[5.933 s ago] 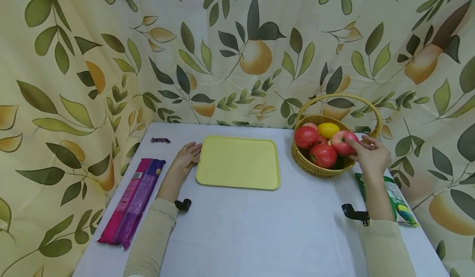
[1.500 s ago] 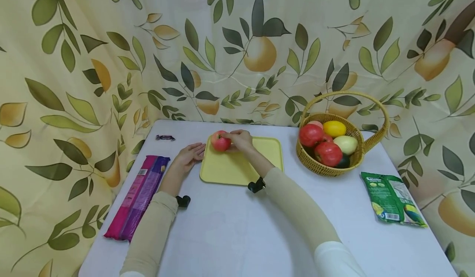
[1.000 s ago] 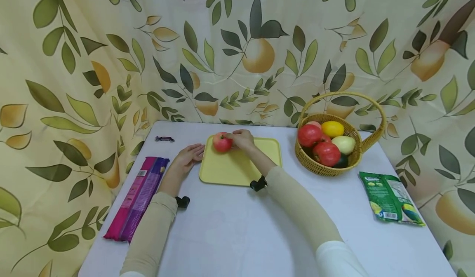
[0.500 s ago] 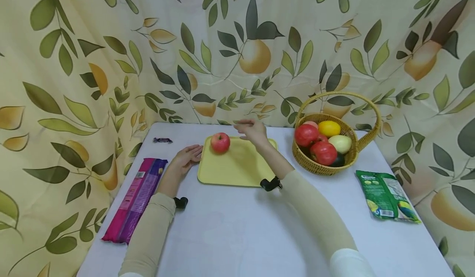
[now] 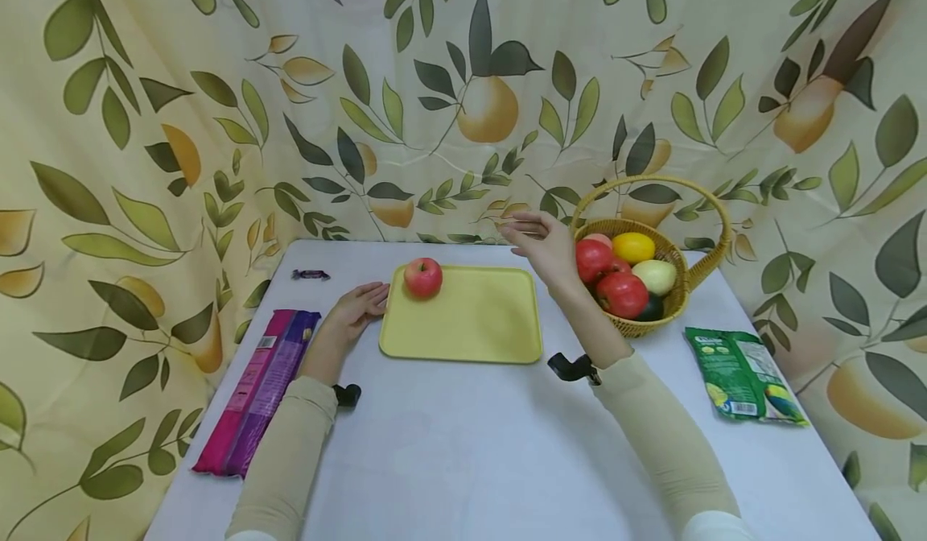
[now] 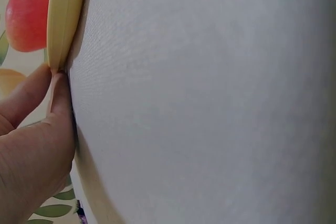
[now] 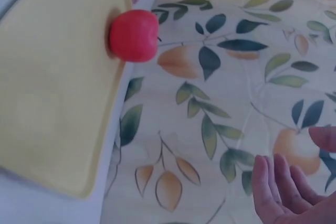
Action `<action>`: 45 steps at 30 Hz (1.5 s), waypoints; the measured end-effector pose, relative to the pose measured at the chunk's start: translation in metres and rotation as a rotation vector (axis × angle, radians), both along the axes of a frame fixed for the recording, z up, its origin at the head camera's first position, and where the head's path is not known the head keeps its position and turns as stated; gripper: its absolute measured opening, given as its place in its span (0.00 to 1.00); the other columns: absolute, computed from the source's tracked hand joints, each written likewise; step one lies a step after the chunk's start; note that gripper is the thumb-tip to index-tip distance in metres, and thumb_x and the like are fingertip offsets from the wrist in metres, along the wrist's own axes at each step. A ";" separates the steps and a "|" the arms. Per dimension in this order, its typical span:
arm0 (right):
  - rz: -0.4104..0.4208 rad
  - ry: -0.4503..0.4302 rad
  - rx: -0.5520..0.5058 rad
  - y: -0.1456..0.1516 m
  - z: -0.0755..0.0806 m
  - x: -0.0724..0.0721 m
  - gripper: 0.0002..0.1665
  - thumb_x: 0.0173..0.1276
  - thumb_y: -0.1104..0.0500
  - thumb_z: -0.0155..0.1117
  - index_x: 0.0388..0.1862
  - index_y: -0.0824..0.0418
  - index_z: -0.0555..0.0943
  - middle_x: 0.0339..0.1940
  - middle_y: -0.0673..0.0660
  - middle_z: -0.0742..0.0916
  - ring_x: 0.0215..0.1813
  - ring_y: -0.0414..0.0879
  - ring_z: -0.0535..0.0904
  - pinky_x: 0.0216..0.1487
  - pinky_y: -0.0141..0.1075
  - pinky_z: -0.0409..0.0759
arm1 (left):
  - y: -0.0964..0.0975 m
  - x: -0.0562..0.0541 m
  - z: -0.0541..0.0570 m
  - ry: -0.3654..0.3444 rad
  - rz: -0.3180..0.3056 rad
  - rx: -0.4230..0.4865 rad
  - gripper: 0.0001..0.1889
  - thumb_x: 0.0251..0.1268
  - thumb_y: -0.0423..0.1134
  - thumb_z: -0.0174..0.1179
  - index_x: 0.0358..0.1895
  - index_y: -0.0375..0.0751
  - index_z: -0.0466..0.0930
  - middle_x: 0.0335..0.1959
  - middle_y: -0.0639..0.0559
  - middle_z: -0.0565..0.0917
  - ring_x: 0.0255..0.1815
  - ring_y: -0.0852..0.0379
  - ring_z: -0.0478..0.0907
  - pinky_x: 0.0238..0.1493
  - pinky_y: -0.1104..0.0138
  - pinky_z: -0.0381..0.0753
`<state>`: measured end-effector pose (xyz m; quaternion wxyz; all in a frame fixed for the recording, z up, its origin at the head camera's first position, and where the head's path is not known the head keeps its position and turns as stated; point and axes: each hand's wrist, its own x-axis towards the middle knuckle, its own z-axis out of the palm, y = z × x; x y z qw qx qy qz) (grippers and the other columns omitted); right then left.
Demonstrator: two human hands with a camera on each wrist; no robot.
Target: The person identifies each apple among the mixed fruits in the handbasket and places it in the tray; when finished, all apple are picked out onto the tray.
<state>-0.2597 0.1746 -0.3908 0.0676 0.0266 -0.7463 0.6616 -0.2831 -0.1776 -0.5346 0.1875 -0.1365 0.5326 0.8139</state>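
Note:
A red apple (image 5: 423,278) lies on the far left part of the yellow tray (image 5: 471,324). My left hand (image 5: 352,313) is at the tray's left edge; in the left wrist view its thumb and a finger (image 6: 60,95) pinch the rim of the tray (image 6: 65,19). My right hand (image 5: 548,253) hovers between the tray and the wicker basket (image 5: 633,329), holding nothing, its fingers loosely spread. Red fruits (image 5: 623,295), a yellow lemon-like fruit (image 5: 633,248), a pale round one (image 5: 655,276) and a dark green one (image 5: 652,307) fill the basket. The right wrist view shows the apple (image 7: 134,35) away from the hand (image 7: 299,195).
A long pink and purple packet (image 5: 257,396) lies along the table's left side, with a small dark-wrapped sweet (image 5: 311,274) beyond it. On the right is a green packet (image 5: 746,376). A patterned curtain (image 5: 463,122) hangs behind the white table (image 5: 449,444).
The right hand took the apple from the basket, set it on the tray and let go. It has since moved right toward the basket. The left hand has stayed at the tray's edge.

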 end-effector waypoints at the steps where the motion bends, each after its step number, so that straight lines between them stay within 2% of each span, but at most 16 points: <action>1: -0.013 0.007 0.003 0.005 0.000 0.002 0.26 0.70 0.58 0.75 0.64 0.65 0.81 0.53 0.60 0.89 0.50 0.44 0.87 0.52 0.40 0.90 | 0.000 0.000 0.001 -0.002 0.002 0.000 0.41 0.67 0.07 0.44 0.82 0.29 0.49 0.82 0.35 0.58 0.82 0.45 0.58 0.72 0.62 0.72; 5: -0.060 0.034 0.005 0.029 0.002 0.011 0.26 0.70 0.58 0.75 0.64 0.65 0.81 0.53 0.60 0.89 0.47 0.40 0.87 0.49 0.34 0.90 | 0.000 0.000 0.000 -0.004 0.011 0.006 0.40 0.68 0.07 0.44 0.82 0.29 0.50 0.82 0.34 0.59 0.82 0.45 0.59 0.71 0.63 0.73; 11: -0.137 0.057 0.022 0.069 0.004 0.026 0.26 0.70 0.57 0.75 0.63 0.63 0.81 0.52 0.58 0.90 0.46 0.38 0.87 0.48 0.26 0.87 | -0.003 -0.002 -0.007 0.011 -0.001 0.015 0.40 0.69 0.08 0.44 0.83 0.29 0.48 0.83 0.34 0.57 0.83 0.45 0.57 0.70 0.63 0.73; 17: -0.194 0.004 0.096 0.099 -0.001 0.040 0.29 0.70 0.53 0.75 0.66 0.59 0.80 0.56 0.56 0.89 0.51 0.36 0.86 0.51 0.22 0.84 | -0.009 0.001 -0.011 0.019 -0.015 0.010 0.40 0.70 0.08 0.43 0.83 0.30 0.46 0.83 0.35 0.55 0.83 0.45 0.56 0.71 0.63 0.72; 21: -0.262 -0.064 0.195 0.115 -0.009 0.049 0.30 0.71 0.49 0.74 0.67 0.55 0.78 0.60 0.57 0.88 0.55 0.37 0.84 0.62 0.29 0.82 | -0.009 0.001 -0.011 0.026 -0.023 0.003 0.40 0.69 0.08 0.43 0.83 0.30 0.46 0.83 0.35 0.55 0.83 0.46 0.56 0.70 0.64 0.73; 24: -0.303 -0.075 0.258 0.124 -0.015 0.055 0.30 0.71 0.49 0.74 0.67 0.56 0.79 0.59 0.58 0.88 0.55 0.37 0.83 0.66 0.34 0.82 | -0.008 0.001 -0.013 0.022 -0.025 0.006 0.41 0.69 0.08 0.43 0.83 0.30 0.47 0.83 0.35 0.55 0.83 0.45 0.56 0.69 0.65 0.74; 26: -0.323 -0.061 0.289 0.130 -0.021 0.058 0.29 0.71 0.50 0.74 0.67 0.57 0.79 0.58 0.59 0.88 0.54 0.38 0.83 0.65 0.33 0.82 | -0.007 0.000 -0.014 0.018 -0.026 0.010 0.41 0.68 0.08 0.43 0.83 0.30 0.47 0.83 0.34 0.55 0.83 0.45 0.56 0.70 0.64 0.74; 29: -0.349 -0.029 0.346 0.138 -0.029 0.061 0.29 0.71 0.51 0.74 0.67 0.60 0.79 0.58 0.62 0.88 0.58 0.45 0.83 0.67 0.37 0.81 | -0.006 -0.001 -0.012 0.018 -0.029 0.007 0.41 0.68 0.08 0.44 0.83 0.29 0.47 0.83 0.35 0.55 0.83 0.45 0.56 0.70 0.64 0.73; 32: -0.372 -0.014 0.396 0.144 -0.035 0.062 0.32 0.70 0.53 0.75 0.68 0.62 0.78 0.61 0.64 0.87 0.64 0.54 0.80 0.71 0.46 0.78 | -0.006 -0.002 -0.008 0.021 -0.027 0.008 0.41 0.68 0.08 0.44 0.83 0.29 0.47 0.83 0.34 0.55 0.83 0.45 0.56 0.70 0.64 0.73; 36: -0.372 -0.040 0.452 0.152 -0.042 0.064 0.36 0.68 0.55 0.77 0.71 0.64 0.76 0.66 0.64 0.83 0.69 0.59 0.76 0.71 0.56 0.77 | -0.005 -0.002 -0.003 0.005 -0.022 0.012 0.42 0.67 0.07 0.45 0.83 0.29 0.47 0.83 0.35 0.56 0.83 0.45 0.57 0.70 0.64 0.74; 39: -0.360 -0.068 0.494 0.157 -0.049 0.066 0.41 0.66 0.56 0.79 0.74 0.64 0.73 0.69 0.66 0.80 0.70 0.62 0.74 0.69 0.60 0.78 | -0.004 -0.002 -0.002 -0.016 -0.021 0.018 0.42 0.67 0.07 0.45 0.83 0.30 0.48 0.83 0.35 0.57 0.83 0.46 0.57 0.70 0.63 0.74; 45: -0.346 -0.041 0.583 0.162 -0.066 0.068 0.48 0.61 0.56 0.83 0.76 0.64 0.70 0.69 0.68 0.78 0.66 0.67 0.75 0.67 0.65 0.77 | -0.002 -0.002 -0.001 -0.020 -0.019 0.025 0.41 0.67 0.07 0.45 0.83 0.30 0.49 0.83 0.35 0.57 0.83 0.46 0.57 0.71 0.62 0.73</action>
